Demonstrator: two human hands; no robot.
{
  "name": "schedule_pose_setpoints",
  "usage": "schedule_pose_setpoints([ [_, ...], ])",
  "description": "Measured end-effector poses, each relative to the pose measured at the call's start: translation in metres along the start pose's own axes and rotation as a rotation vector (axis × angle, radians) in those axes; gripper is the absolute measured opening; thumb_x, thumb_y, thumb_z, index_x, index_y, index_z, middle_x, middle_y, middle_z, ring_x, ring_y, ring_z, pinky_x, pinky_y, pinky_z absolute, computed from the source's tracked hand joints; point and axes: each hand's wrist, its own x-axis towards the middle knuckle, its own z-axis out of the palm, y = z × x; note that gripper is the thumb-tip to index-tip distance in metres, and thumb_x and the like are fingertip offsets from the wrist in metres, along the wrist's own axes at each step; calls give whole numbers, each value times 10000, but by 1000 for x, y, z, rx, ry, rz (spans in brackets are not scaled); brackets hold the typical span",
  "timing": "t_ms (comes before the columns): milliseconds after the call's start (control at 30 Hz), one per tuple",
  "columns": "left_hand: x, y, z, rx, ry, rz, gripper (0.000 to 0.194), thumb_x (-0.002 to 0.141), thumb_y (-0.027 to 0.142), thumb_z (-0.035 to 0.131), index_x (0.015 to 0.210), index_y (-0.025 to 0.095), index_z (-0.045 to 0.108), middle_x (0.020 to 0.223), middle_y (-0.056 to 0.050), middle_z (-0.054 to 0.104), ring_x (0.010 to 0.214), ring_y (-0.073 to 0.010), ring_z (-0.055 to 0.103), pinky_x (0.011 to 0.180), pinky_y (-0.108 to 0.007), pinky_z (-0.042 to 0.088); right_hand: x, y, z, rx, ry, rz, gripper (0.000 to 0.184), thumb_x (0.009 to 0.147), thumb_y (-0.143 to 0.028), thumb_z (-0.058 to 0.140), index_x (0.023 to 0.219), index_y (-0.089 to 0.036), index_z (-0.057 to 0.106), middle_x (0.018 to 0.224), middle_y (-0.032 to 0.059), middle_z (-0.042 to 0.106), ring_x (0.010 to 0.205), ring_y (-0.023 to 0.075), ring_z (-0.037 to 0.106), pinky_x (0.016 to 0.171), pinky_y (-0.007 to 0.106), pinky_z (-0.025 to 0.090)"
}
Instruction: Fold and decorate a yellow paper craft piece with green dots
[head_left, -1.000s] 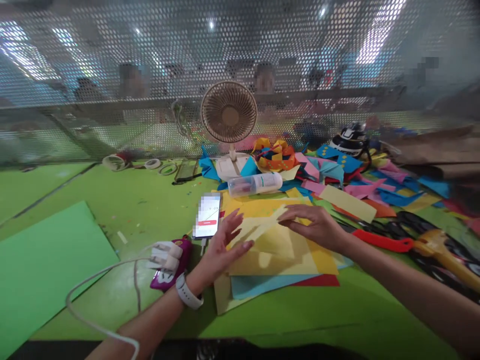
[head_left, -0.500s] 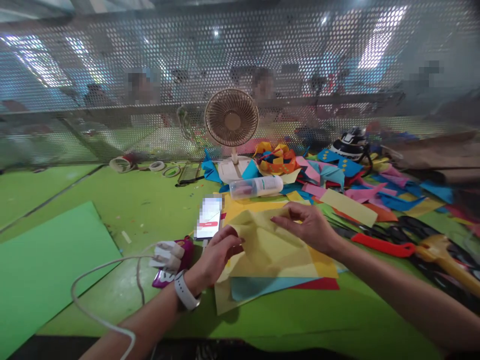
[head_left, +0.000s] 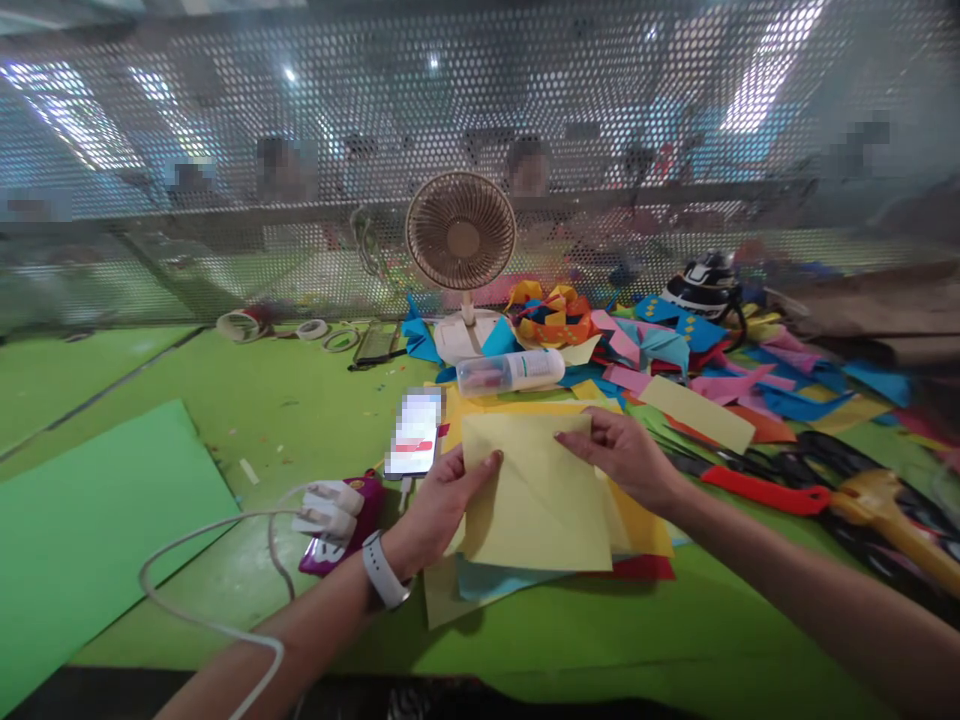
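Both my hands hold one pale yellow paper sheet [head_left: 536, 500] lifted over a stack of coloured sheets [head_left: 637, 520] on the green table [head_left: 300, 420]. My left hand [head_left: 442, 505], with a white watch on its wrist, grips the sheet's left edge with the thumb on top. My right hand [head_left: 626, 455] pinches the sheet near its upper right corner. A diagonal crease runs across the sheet.
A phone [head_left: 414, 435] lies just left of the stack, with a purple power bank [head_left: 341, 525] and white cable [head_left: 210, 560] nearer me. A small fan [head_left: 460, 235], a plastic bottle [head_left: 510, 370], folded paper pieces [head_left: 675, 345], red-handled scissors [head_left: 765, 487] and a large green sheet [head_left: 97, 520] surround it. A perforated metal screen [head_left: 480, 150] backs the table; people sit behind it.
The folded yellow sheet has been opened out and lifted flat between both hands. My left hand went from spread open beside the paper to gripping its left edge.
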Motion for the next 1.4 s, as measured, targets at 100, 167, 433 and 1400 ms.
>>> schedule_pose_setpoints([
  [100,0,0,1,30,-7,12,349,772,327,708,1083,186,634,1013,-75,707,844,-213,680,734,-317,544,0,6,-5,19,29,5,316,728,-480,683,821,-192,590,705,9,641,687,181,617,591,298,494],
  [167,1,-1,0,41,-5,31,340,766,323,715,1066,181,642,1010,-75,708,848,-212,681,728,-307,546,-1,8,-8,11,47,6,313,726,-476,685,782,-188,578,689,2,634,661,165,608,592,289,488],
  [433,8,-7,3,-114,152,31,391,735,288,742,1094,195,617,959,-45,724,827,-203,685,729,-304,553,-7,12,-11,84,-105,96,459,679,-381,757,1025,-177,535,900,51,678,786,179,642,708,321,524],
  [1400,9,-3,-17,-315,30,-6,479,749,559,557,1039,182,620,896,-66,693,839,-249,649,741,-353,486,-18,29,-27,370,-382,44,302,775,-292,514,963,-216,738,1035,113,667,919,257,616,727,379,524],
])
